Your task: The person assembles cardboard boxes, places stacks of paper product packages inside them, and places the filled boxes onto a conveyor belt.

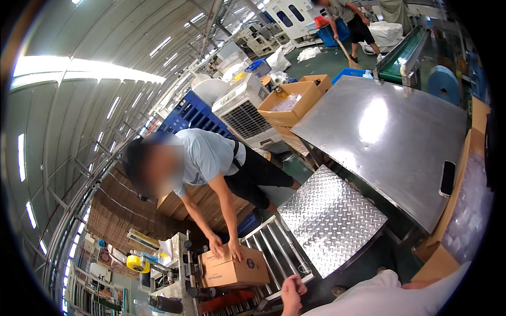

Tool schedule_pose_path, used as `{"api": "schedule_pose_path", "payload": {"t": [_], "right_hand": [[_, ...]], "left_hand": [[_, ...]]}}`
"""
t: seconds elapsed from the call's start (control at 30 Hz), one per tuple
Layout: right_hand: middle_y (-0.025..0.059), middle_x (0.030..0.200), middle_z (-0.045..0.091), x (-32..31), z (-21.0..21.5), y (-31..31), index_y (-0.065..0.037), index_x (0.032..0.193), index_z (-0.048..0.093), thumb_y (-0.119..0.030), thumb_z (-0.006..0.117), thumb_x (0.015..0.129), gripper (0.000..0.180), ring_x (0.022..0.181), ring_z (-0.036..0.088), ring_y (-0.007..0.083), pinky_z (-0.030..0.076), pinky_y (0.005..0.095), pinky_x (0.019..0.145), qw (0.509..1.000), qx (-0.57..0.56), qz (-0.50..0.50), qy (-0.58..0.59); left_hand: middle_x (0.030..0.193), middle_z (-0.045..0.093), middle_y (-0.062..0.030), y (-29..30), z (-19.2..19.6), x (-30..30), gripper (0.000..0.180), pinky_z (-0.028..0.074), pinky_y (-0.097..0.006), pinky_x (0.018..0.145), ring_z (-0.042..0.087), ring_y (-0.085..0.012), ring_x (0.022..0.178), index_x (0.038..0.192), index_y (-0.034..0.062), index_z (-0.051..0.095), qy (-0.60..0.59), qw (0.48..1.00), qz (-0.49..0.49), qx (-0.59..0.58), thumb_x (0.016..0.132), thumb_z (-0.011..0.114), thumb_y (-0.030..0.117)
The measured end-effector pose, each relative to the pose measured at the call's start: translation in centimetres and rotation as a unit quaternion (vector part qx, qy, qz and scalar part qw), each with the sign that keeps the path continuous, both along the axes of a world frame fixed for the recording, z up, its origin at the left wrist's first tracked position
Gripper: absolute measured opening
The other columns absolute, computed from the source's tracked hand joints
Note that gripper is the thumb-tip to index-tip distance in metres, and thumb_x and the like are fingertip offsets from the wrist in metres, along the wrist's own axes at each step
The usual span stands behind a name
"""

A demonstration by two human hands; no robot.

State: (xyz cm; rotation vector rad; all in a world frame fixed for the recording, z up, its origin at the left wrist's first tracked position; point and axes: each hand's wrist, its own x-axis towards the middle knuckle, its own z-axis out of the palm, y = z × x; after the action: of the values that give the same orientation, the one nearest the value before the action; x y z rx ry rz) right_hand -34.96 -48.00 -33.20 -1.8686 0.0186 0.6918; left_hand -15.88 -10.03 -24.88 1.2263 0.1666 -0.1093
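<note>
My left hand (293,293) is at the lower edge, beside the near end of a roller conveyor (272,246). Its fingers are curled in, and nothing shows in them. At the lower right a strip of skin, seemingly my right hand (415,285), shows between my pale clothing and an open carton (438,263); its fingers are hidden. On the conveyor lies a brown cardboard box (237,269). A co-worker (208,158) in a light blue shirt bends over it, both hands pressed on its top.
A diamond-plate metal sheet (332,221) lies beside the conveyor, next to a steel table (363,137) with a phone (447,178). A carton sealing machine (174,268) stands left. Behind are an air cooler (241,108), blue pallets (192,116), and another person (350,23) holding a broom.
</note>
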Motion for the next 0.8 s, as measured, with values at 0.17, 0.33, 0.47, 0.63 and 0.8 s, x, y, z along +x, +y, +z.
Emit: {"api": "schedule_pose_path", "payload": {"t": [0.17,0.33,0.47,0.63,0.8], "right_hand": [[0.0121,0.094,0.062,1.2,0.7,-1.3,-0.011,0.110,0.056,-0.030,0.052,0.084,0.033,0.086,0.061,0.0225,0.047,0.0315,0.079,0.998,-0.059,0.020,-0.027],[0.0139,0.089,0.063,8.5,2.9,3.2,-0.011,0.108,0.058,-0.033,0.050,0.085,0.032,0.082,0.062,0.0248,0.048,0.0317,0.077,0.988,-0.003,0.044,-0.151],[0.0157,0.084,0.063,13.9,3.9,11.2,-0.009,0.105,0.059,-0.033,0.049,0.087,0.032,0.079,0.062,0.0266,0.048,0.0318,0.075,0.956,0.182,0.171,-0.157],[0.0158,0.084,0.062,16.7,2.2,17.8,-0.009,0.104,0.059,-0.034,0.049,0.087,0.032,0.080,0.061,0.0268,0.048,0.0318,0.075,0.907,0.173,0.366,-0.114],[0.0159,0.085,0.062,17.2,0.8,19.4,-0.008,0.103,0.059,-0.034,0.048,0.087,0.032,0.082,0.061,0.0270,0.047,0.0318,0.075,0.895,0.150,0.409,-0.093]], "left_hand": [[0.074,0.045,-0.0041,0.4,4.4,-1.1,0.027,0.030,-0.024,0.044,0.036,-0.0110,0.050,0.102,0.0059,0.051,-0.054,0.998,0.033,0.019,0.095,0.036,0.028],[0.073,0.044,-0.0059,0.9,6.0,-2.8,0.029,0.030,-0.024,0.044,0.037,-0.0122,0.050,0.098,0.0048,0.052,-0.119,0.992,0.026,-0.032,0.091,0.045,0.032],[0.071,0.044,-0.0059,0.7,8.6,-3.5,0.032,0.031,-0.025,0.044,0.038,-0.0126,0.050,0.095,0.0044,0.053,-0.165,0.986,0.034,0.011,0.090,0.048,0.035],[0.068,0.042,-0.0061,0.2,13.2,-3.0,0.029,0.030,-0.023,0.044,0.038,-0.0127,0.050,0.086,0.0032,0.052,-0.251,0.957,0.103,0.105,0.090,0.048,0.032],[0.068,0.043,-0.0059,0.1,16.3,-1.6,0.024,0.031,-0.024,0.043,0.037,-0.0136,0.050,0.085,0.0047,0.052,-0.354,0.924,0.093,0.111,0.089,0.048,0.028]]}}
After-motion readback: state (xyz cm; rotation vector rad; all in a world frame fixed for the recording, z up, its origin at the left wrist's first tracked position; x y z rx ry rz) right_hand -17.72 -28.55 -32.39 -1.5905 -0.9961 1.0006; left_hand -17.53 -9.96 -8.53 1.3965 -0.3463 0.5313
